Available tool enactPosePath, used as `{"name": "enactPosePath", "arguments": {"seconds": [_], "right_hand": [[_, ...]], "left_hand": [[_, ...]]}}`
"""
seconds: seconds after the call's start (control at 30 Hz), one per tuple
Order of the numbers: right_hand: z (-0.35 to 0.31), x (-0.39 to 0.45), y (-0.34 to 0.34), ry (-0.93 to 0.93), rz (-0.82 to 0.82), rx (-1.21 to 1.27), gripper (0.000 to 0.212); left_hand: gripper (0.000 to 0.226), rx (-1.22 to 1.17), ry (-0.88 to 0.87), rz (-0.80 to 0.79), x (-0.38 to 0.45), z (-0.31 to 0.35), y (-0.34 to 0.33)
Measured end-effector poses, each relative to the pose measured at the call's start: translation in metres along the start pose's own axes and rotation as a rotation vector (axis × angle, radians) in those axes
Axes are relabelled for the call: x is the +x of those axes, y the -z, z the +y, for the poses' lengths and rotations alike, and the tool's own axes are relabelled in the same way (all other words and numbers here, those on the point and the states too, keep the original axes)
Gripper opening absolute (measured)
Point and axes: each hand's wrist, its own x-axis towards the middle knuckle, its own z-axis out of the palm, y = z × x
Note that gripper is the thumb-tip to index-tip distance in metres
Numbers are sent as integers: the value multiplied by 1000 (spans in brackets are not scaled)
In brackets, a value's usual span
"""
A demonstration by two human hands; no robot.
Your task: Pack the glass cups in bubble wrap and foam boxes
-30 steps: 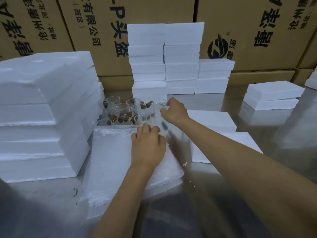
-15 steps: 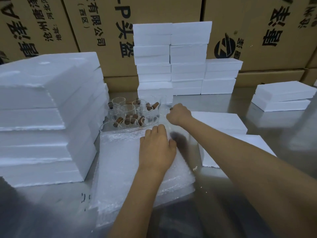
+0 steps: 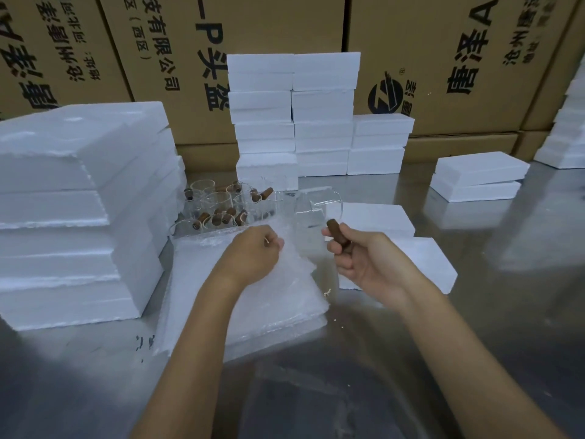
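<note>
The right hand (image 3: 364,261), which half a second ago reached among the cups (image 3: 221,205), now holds one glass cup (image 3: 316,213) by its brown handle (image 3: 338,234), grip closed, lifted above the desk (image 3: 474,327). The left hand (image 3: 253,253), flat before, now pinches a raised bubble wrap sheet (image 3: 285,280) off the stack.

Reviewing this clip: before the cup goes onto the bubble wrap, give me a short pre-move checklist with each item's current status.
1. Right hand grips the glass cup by its wooden handle: ok.
2. Cup lifted clear of the other cups: ok.
3. Left hand pinches the top bubble wrap sheet: ok.
4. Only one sheet lifted: cannot tell.
5. Foam box beside the wrap: ok; open: cannot tell.
</note>
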Motion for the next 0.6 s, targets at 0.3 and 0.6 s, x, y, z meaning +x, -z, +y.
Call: {"name": "enactPosePath", "arguments": {"seconds": [0.3, 0.6], "right_hand": [[3, -18, 2, 74, 91, -389, 29], [0, -21, -1, 166, 214, -416, 23]], "left_hand": [[29, -442, -172, 358, -7, 30, 0], [34, -65, -567, 201, -34, 67, -42]]}}
